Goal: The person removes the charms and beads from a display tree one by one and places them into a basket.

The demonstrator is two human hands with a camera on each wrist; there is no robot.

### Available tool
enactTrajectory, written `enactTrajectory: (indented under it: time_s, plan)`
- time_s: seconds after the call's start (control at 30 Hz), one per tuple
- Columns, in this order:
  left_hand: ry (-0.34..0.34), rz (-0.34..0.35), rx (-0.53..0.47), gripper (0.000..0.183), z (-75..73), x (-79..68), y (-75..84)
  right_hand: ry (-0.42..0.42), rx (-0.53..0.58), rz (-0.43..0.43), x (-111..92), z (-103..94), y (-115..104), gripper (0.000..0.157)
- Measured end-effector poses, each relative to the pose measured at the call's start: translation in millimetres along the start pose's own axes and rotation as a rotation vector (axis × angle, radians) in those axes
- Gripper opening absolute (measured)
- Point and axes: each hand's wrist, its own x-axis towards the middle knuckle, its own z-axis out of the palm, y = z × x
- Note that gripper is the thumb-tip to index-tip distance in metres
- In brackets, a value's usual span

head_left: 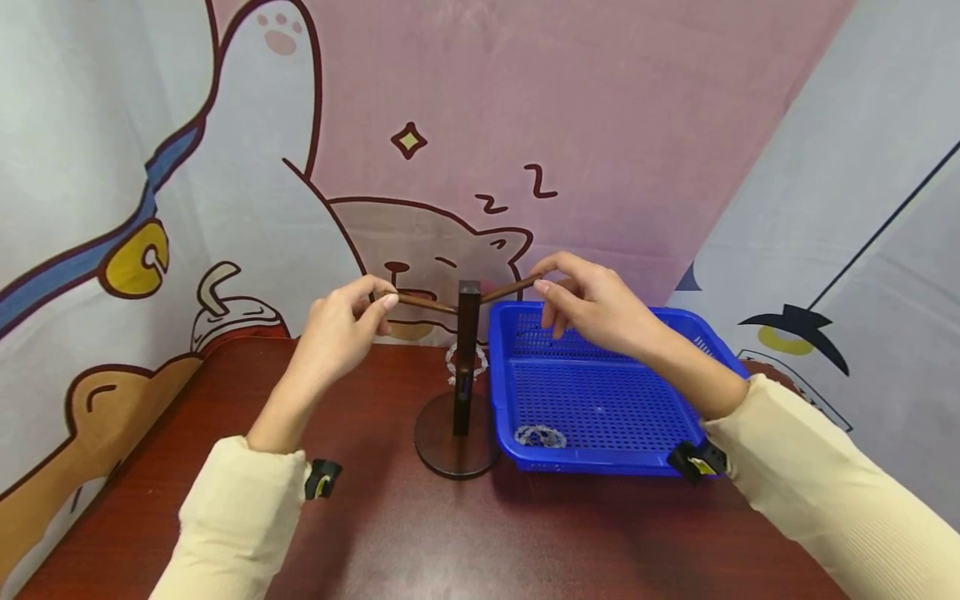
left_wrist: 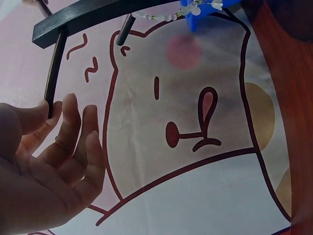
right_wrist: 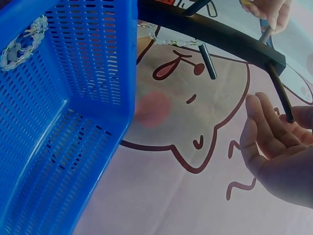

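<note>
A dark wooden stand rises from a round base, with thin pegs sticking out of its post. My left hand pinches the tip of the upper left peg between thumb and forefinger; the other fingers curve loosely in the left wrist view. On the opposite side, my right hand pinches the end of the upper right peg in the same way. Behind the post, a clear beaded bracelet hangs on a lower peg, partly hidden by the post in the head view.
A blue plastic basket with perforated walls stands right beside the stand, under my right forearm. Inside its near left corner lies another beaded bracelet. The reddish-brown table ends at a cartoon-printed cloth behind.
</note>
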Motion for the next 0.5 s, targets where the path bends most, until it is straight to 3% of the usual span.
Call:
enactTrajectory:
  time_s: [0.5]
  plan:
    - [0.117, 0.048, -0.007, 0.017, 7.9, -3.7, -1.4, -0.002, 0.007, -0.002, 1.5, 1.1, 2.3, 0.016]
